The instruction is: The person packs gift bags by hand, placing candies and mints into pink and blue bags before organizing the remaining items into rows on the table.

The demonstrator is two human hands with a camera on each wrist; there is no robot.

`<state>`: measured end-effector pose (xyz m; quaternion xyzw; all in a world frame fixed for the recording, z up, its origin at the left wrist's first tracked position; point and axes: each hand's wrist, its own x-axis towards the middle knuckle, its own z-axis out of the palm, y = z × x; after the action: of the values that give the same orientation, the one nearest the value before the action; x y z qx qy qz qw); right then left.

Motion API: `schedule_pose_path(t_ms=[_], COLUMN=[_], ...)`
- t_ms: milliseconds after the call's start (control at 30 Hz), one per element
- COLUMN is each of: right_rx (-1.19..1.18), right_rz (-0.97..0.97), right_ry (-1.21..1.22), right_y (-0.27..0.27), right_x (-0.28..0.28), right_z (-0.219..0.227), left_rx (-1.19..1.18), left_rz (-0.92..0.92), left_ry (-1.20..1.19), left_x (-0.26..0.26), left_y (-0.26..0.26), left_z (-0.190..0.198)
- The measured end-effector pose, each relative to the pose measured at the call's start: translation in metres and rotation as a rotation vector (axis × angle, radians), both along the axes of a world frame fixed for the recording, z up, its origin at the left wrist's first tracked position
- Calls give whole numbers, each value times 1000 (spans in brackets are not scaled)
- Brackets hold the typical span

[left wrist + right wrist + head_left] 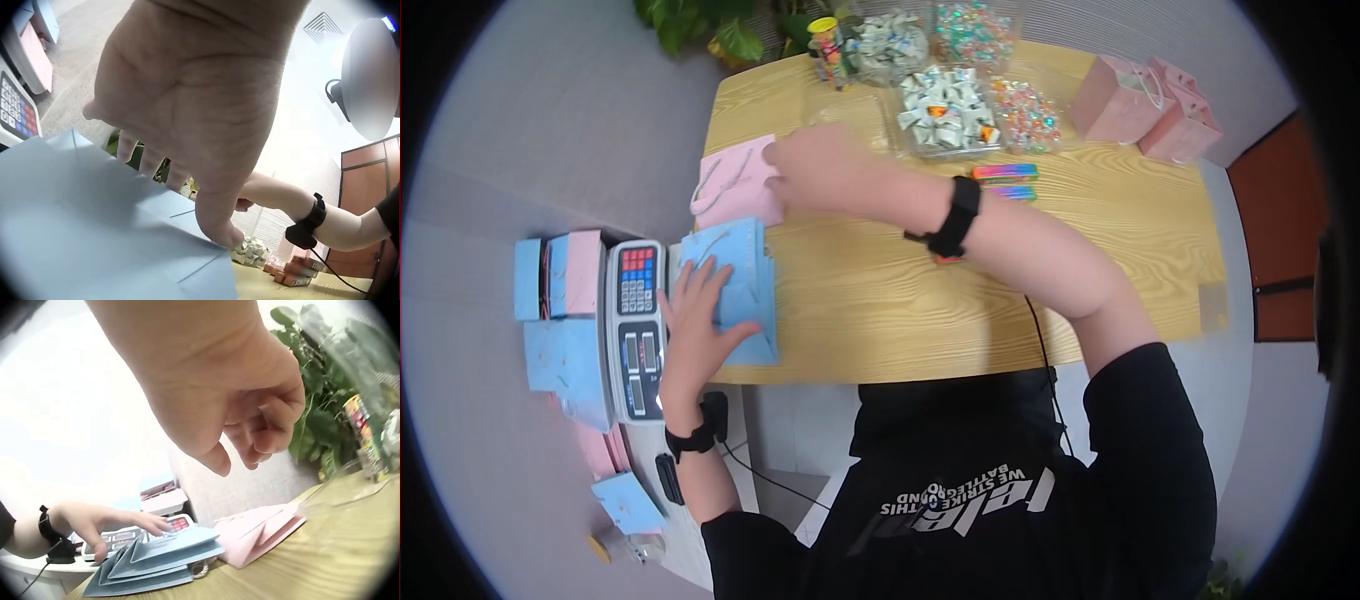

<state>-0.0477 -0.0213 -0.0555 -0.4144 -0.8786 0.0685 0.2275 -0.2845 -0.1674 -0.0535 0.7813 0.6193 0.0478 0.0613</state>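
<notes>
My left hand lies with fingers spread on a stack of flat light-blue paper gift bags at the table's left edge. Flat pink paper bags with a cord handle lie just beyond that stack. Over their right side is my right hand, blurred in the head view. In the right wrist view its fingers are loosely curled with nothing between them, above the table. Folded layers of the blue bags and pink bags show below it.
A scale stands left of the blue stack, with more bags beyond it. At the back are wrapped sweets in a clear container, colourful sweets and a yellow-lidded tube. Upright pink bags stand back right; rainbow-coloured packs lie mid-table.
</notes>
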Motion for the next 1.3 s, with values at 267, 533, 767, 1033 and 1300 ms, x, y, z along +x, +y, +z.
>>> schedule_pose_path(t_ms=[267,533,767,1033,1300], right_rx=[326,461,346,334,270], right_rz=[-563,-665,-574,-451,-435], right_ry=[-116,-227,-310,-239,-80], right_y=[15,-19,-71,-116,-127], right_x=[271,401,382,344,359], right_z=[20,-11,-8,0,11], left_rx=[-24,-44,19,236,292], left_rz=[-230,-534,-833,-939,-899], left_ry=[-138,-121,-209,-352,-158], left_x=[47,156,252,339,391], left_y=[12,49,71,79,107], left_z=[60,69,39,32,28])
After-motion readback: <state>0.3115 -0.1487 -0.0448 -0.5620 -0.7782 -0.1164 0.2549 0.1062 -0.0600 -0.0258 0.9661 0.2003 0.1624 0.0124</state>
